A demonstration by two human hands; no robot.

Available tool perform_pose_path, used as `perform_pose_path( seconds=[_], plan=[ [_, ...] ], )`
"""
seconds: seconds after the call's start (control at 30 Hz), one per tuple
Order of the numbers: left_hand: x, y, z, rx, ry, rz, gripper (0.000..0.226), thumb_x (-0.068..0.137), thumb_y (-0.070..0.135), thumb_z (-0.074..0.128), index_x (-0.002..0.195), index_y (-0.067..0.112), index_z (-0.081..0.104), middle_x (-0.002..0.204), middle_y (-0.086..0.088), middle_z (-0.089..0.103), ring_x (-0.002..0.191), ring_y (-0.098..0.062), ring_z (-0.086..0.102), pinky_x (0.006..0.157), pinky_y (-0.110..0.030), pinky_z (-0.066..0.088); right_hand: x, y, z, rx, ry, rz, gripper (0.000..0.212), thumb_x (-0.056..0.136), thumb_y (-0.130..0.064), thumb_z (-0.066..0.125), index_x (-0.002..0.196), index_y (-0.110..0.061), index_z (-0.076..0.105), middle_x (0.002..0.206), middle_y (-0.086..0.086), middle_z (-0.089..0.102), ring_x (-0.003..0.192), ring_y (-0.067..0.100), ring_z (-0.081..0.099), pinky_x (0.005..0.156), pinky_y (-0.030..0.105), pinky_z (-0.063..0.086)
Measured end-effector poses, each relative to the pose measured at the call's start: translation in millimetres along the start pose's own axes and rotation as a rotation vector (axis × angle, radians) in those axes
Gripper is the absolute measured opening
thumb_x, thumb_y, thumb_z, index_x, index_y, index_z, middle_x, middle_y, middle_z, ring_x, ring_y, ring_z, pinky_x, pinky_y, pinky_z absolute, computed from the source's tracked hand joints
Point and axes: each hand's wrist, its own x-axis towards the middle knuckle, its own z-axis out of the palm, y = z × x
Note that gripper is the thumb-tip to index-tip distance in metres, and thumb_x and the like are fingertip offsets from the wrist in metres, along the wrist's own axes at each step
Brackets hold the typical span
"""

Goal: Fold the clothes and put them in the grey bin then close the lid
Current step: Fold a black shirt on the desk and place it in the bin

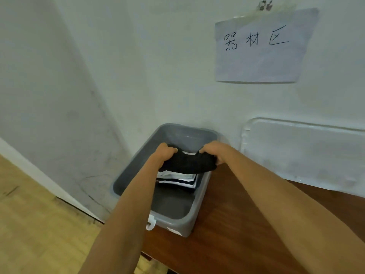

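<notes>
A grey bin (pixel 198 204) stands open at the left end of a brown table, against the wall. Over its far half hangs a folded black garment (pixel 189 164). My left hand (pixel 165 152) grips the garment's left end and my right hand (pixel 212 150) grips its right end. Below it, inside the bin, lies a stack of folded black and white clothes (pixel 177 179). The bin's near half shows a bare grey floor. A translucent lid (pixel 302 153) leans against the wall to the right of the bin.
The brown table (pixel 227 244) runs to the right under my right forearm. A paper sign (pixel 262 46) with handwriting is taped to the white wall above. Wooden floor (pixel 35 234) lies to the left, below the table edge.
</notes>
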Motion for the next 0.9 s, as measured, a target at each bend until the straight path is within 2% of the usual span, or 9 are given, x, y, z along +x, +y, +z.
perform_pose_path(
  seconds=[0.17, 0.23, 0.33, 0.43, 0.5, 0.67, 0.73, 0.83, 0.9],
  plan=[
    [80.3, -47.8, -17.1, 0.062, -0.034, -0.038, 0.044, 0.101, 0.03, 0.055, 0.133, 0.0, 0.054, 0.132, -0.02, 0.058, 0.116, -0.035, 0.059, 0.106, -0.051, 0.048, 67.7, -10.7, 50.5, 0.062, 0.011, 0.067, 0.023, 0.098, -0.013, 0.065, 0.115, -0.004, 0.053, 0.12, 0.015, 0.055, 0.117, 0.038, 0.057, 0.083, 0.045, 0.051],
    [103.8, -56.8, -18.5, 0.097, -0.042, -0.016, 0.042, 0.105, 0.028, 0.047, 0.135, -0.001, 0.049, 0.137, -0.022, 0.055, 0.12, -0.036, 0.056, 0.107, -0.05, 0.046, 100.5, -11.9, 64.4, 0.071, 0.012, 0.086, 0.029, 0.095, -0.015, 0.068, 0.118, -0.001, 0.055, 0.125, 0.018, 0.059, 0.111, 0.037, 0.06, 0.089, 0.049, 0.056],
    [136.0, -59.5, -20.6, 0.124, -0.034, 0.046, 0.044, 0.109, 0.023, 0.043, 0.147, 0.001, 0.037, 0.145, -0.023, 0.049, 0.129, -0.039, 0.05, 0.106, -0.044, 0.043, 158.9, -13.7, 77.5, 0.058, 0.032, 0.053, 0.058, 0.086, -0.024, 0.073, 0.137, -0.006, 0.054, 0.137, 0.019, 0.058, 0.116, 0.038, 0.06, 0.096, 0.056, 0.056],
    [173.5, -67.1, -17.6, 0.151, -0.025, 0.114, 0.046, 0.109, 0.023, 0.042, 0.15, 0.005, 0.032, 0.142, -0.025, 0.052, 0.125, -0.041, 0.054, 0.099, -0.046, 0.046, 183.0, -24.0, 87.2, 0.071, 0.108, 0.014, 0.078, 0.093, -0.025, 0.07, 0.159, -0.01, 0.031, 0.159, 0.014, 0.038, 0.139, 0.036, 0.046, 0.113, 0.048, 0.044],
    [194.3, -82.3, -8.8, 0.166, -0.056, 0.132, 0.048, 0.109, 0.024, 0.044, 0.151, 0.006, 0.03, 0.14, -0.025, 0.054, 0.121, -0.043, 0.057, 0.097, -0.049, 0.05, 192.3, -20.7, 96.4, 0.048, 0.151, 0.025, 0.079, 0.098, -0.025, 0.066, 0.162, -0.011, 0.022, 0.164, 0.012, 0.03, 0.146, 0.034, 0.037, 0.118, 0.04, 0.037],
    [217.9, -147.5, 30.0, 0.329, -0.139, 0.094, 0.054, 0.106, 0.025, 0.048, 0.151, 0.004, 0.028, 0.148, -0.023, 0.048, 0.13, -0.043, 0.052, 0.105, -0.053, 0.047, 217.5, 24.0, 128.1, -0.115, 0.355, 0.057, 0.072, 0.098, -0.027, 0.061, 0.159, -0.014, 0.025, 0.136, 0.016, 0.059, 0.117, 0.036, 0.061, 0.088, 0.038, 0.052],
    [220.0, -160.8, 40.6, 0.392, -0.086, 0.15, 0.052, 0.106, 0.027, 0.046, 0.15, 0.005, 0.029, 0.149, -0.02, 0.046, 0.126, -0.04, 0.054, 0.1, -0.054, 0.05, 221.5, 30.2, 138.7, -0.238, 0.452, 0.016, 0.068, 0.098, -0.037, 0.058, 0.154, -0.01, 0.031, 0.125, 0.015, 0.064, 0.107, 0.035, 0.065, 0.076, 0.037, 0.05],
    [213.9, -152.1, 46.4, 0.512, 0.077, 0.226, 0.057, 0.105, 0.027, 0.049, 0.153, 0.005, 0.028, 0.146, -0.02, 0.046, 0.122, -0.039, 0.054, 0.091, -0.052, 0.053, 221.8, 24.2, 147.7, -0.491, 0.606, -0.03, 0.065, 0.095, -0.045, 0.057, 0.142, -0.004, 0.043, 0.121, 0.017, 0.062, 0.107, 0.038, 0.063, 0.076, 0.042, 0.051],
    [213.2, -141.8, 46.1, 0.677, 0.186, 0.401, 0.068, 0.097, 0.021, 0.057, 0.156, 0.006, 0.028, 0.15, -0.019, 0.043, 0.129, -0.037, 0.049, 0.098, -0.051, 0.049, 225.7, 19.8, 148.3, -0.714, 0.723, -0.165, 0.054, 0.087, -0.034, 0.063, 0.129, -0.003, 0.05, 0.116, 0.018, 0.057, 0.103, 0.039, 0.058, 0.08, 0.047, 0.05]
  ],
)
